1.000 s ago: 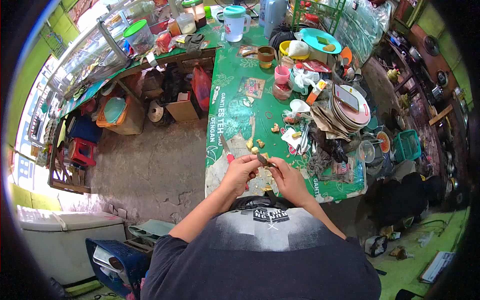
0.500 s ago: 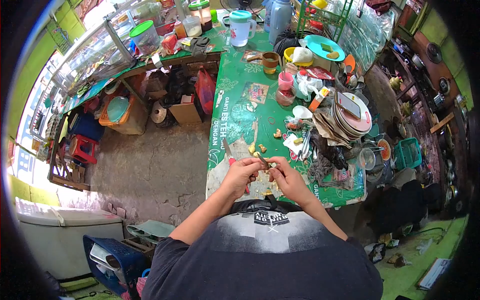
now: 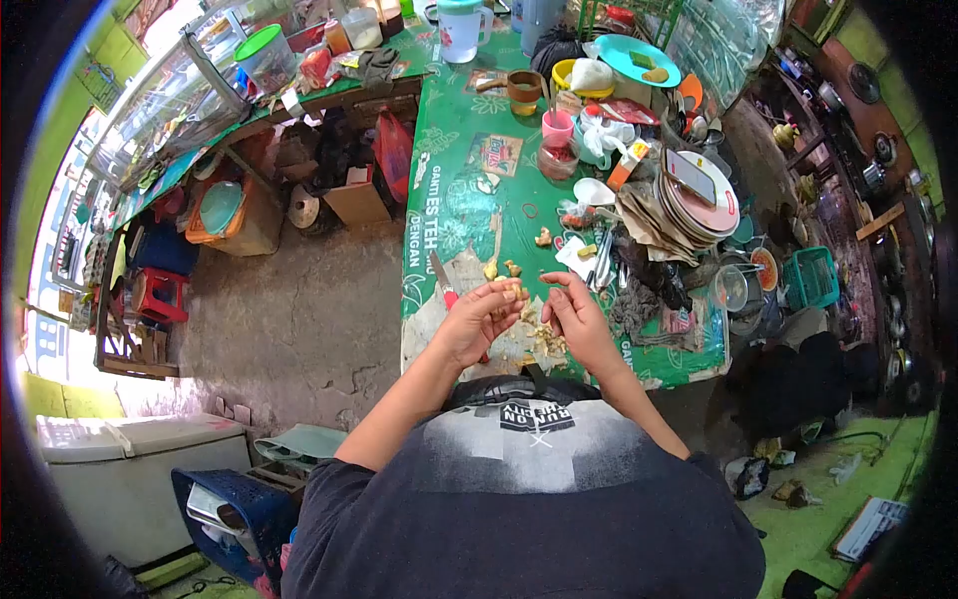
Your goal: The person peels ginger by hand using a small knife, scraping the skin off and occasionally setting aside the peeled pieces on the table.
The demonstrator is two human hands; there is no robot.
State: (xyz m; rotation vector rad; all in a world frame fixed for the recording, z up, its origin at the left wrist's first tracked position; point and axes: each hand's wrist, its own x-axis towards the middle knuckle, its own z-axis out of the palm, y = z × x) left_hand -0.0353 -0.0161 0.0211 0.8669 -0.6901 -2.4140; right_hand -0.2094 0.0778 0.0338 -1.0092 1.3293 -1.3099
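My left hand (image 3: 481, 321) is closed over the table's near end, pinching a small pale-yellow piece of ginger (image 3: 517, 290) between thumb and fingertips. A short gap to its right, my right hand (image 3: 580, 321) has its fingers curled inward; whatever it grips is hidden. Beneath and between the hands lie yellowish peel scraps (image 3: 545, 342). Just beyond my left hand are knobbly ginger pieces (image 3: 490, 271), and another ginger piece (image 3: 543, 238) sits farther up. A knife (image 3: 439, 272) with a red handle lies left of my left hand, partly covered by it.
On the green table (image 3: 454, 210), a stack of plates (image 3: 699, 220) with a phone (image 3: 691, 178) on top stands at right. Behind are a pink cup (image 3: 558, 127), a brown-handled mug (image 3: 524, 92) and a lidded pitcher (image 3: 460, 30). A blue crate (image 3: 235, 519) is at lower left.
My hands have moved apart; the dark, narrow tool seen between them earlier is no longer visible. The ginger at my left fingertips now shows. The view has shifted, moving the table upward.
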